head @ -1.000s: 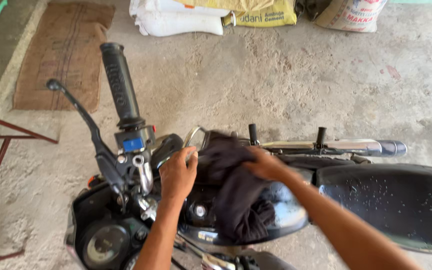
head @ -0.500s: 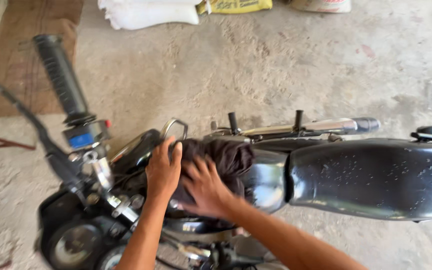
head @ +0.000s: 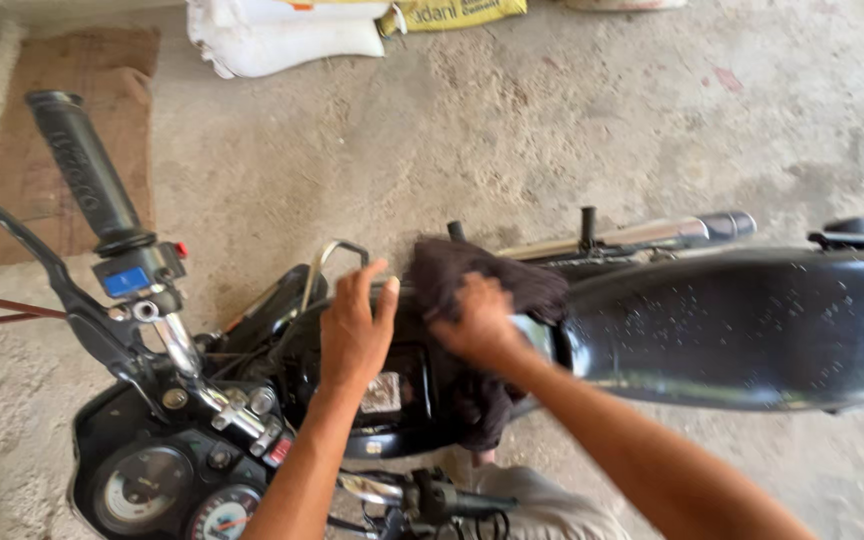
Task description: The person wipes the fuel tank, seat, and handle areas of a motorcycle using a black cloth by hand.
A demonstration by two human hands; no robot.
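A black motorcycle stands under me, its fuel tank [head: 392, 360] in the middle of the view. My left hand [head: 355, 325] rests flat on the front of the tank, fingers spread. My right hand [head: 480, 322] grips a dark cloth [head: 472, 275] and presses it on the top of the tank. Part of the cloth hangs down the near side of the tank. The black seat [head: 752, 325], dotted with water drops, stretches to the right.
The left handlebar grip [head: 82, 175] and its lever [head: 12, 235] stick up at the left, above the round gauges [head: 147, 485]. A chrome exhaust pipe [head: 652, 235] lies beyond the seat. White and yellow sacks [head: 292, 30] and a brown mat [head: 62, 150] lie on the concrete floor.
My right hand has carried the cloth from the near side of the tank up and over its top. My left hand stays on the tank's front. The view has shifted slightly.
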